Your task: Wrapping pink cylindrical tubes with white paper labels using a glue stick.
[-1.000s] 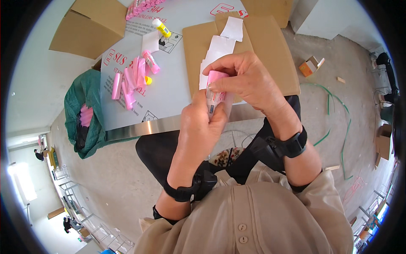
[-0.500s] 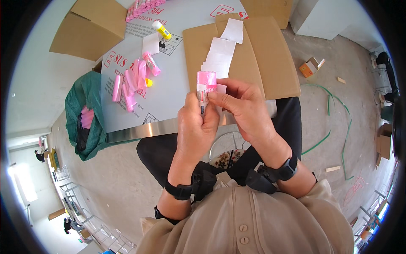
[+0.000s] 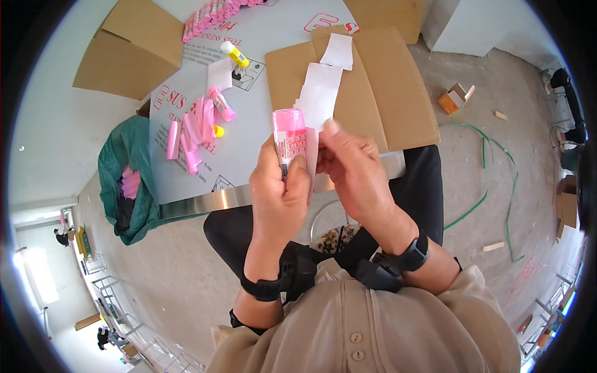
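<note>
Head view, with 12 o'clock toward the upper edge; the left hand point(image 3: 280, 186) is closed around the lower part of a pink roll point(image 3: 288, 118), thumb on its near face and fingers wrapped about its far side; the roll's long axis runs nearly from 12 to 6 o'clock, its pink end uppermost and clear of the grip, a printed label across its middle. From the right hand point(image 3: 356, 165) the roll lies toward 9 to 10 o'clock, just beside it; of the two, the left hand is plainly the nearer, since it bears the roll.

Between roll and right hand stands a narrow paper strip point(image 3: 311, 165), at the roll's 3 o'clock side and roughly parallel to its long axis; this side-by-side lie seems the relation that counts most. The right hand is half curled, thumb raised toward 11 o'clock and parted from the bent fingers; those fingers come close to the strip, but whether they touch or pinch it I cannot tell.

Toward 1 o'clock from the roll, overlapping white paper sheets point(image 3: 321, 93) lie on brown cardboard point(image 3: 398, 99); toward 11 o'clock lies a glue stick point(image 3: 236, 56); toward 9 o'clock, loose pink rolls point(image 3: 173, 140) lie beside a yellow cap point(image 3: 218, 131).
</note>
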The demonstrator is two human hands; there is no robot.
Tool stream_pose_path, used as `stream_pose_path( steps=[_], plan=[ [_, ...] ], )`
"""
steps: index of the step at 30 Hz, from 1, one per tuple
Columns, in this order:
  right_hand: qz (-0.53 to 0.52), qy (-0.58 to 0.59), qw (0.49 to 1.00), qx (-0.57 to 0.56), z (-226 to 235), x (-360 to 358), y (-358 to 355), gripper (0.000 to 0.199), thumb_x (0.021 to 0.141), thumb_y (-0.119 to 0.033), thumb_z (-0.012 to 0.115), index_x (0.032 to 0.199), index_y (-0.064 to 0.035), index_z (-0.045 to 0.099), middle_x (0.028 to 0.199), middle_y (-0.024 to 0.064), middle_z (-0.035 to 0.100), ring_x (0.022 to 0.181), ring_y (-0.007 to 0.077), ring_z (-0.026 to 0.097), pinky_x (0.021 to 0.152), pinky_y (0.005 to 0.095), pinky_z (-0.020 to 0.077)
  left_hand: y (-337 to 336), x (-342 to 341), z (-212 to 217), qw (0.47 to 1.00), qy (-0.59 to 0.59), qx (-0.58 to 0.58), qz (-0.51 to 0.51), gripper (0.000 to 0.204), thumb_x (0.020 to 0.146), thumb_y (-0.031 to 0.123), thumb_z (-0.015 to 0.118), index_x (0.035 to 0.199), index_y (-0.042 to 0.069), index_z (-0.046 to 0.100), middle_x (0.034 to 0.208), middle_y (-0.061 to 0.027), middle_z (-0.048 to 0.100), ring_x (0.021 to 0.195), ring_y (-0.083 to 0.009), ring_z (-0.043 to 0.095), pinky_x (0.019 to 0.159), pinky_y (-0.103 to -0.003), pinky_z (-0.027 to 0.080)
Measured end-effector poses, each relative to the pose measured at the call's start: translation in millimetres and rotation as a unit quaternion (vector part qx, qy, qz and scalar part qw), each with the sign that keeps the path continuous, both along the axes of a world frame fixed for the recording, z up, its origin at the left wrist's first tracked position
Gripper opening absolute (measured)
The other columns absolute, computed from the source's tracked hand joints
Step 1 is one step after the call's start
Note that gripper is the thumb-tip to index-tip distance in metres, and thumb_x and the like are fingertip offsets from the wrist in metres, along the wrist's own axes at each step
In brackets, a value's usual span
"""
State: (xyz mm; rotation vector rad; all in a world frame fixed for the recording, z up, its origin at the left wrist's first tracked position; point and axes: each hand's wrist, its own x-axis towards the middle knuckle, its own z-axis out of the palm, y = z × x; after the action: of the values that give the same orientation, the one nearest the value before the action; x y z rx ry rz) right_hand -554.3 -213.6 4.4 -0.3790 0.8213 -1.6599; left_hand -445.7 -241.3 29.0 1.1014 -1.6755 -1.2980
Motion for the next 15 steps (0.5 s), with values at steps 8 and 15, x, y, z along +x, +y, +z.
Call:
stream_pose_path(
  steps=[8, 15],
  plan=[
    [0.107, -0.169, 0.980, -0.016, -11.0, 6.3, 2.8, 0.038, 0.091, -0.038, 0.050, 0.092, -0.0013, 0.060, 0.056, 0.0014, 0.051, 0.047, 0.0098, 0.052, 0.040, 0.0244, 0.0459, 2.4, -4.0, 5.9, 0.988, 0.122, 0.094, -0.017, 0.018, 0.089, 0.005, 0.042, 0.101, -0.005, 0.051, 0.065, -0.0060, 0.052, 0.046, -0.0078, 0.046, 0.038, -0.021, 0.038],
    [0.081, -0.173, 0.981, 0.033, -8.0, 12.0, 2.7, 0.039, 0.090, -0.041, 0.051, 0.086, -0.0026, 0.058, 0.047, -0.0012, 0.044, 0.032, 0.0082, 0.043, 0.026, 0.0209, 0.0366, 9.1, -7.4, 7.2, 0.982, 0.165, 0.077, -0.048, 0.017, 0.090, 0.006, 0.042, 0.101, -0.004, 0.050, 0.066, -0.0045, 0.054, 0.046, -0.0068, 0.047, 0.038, -0.021, 0.038]
  ],
)
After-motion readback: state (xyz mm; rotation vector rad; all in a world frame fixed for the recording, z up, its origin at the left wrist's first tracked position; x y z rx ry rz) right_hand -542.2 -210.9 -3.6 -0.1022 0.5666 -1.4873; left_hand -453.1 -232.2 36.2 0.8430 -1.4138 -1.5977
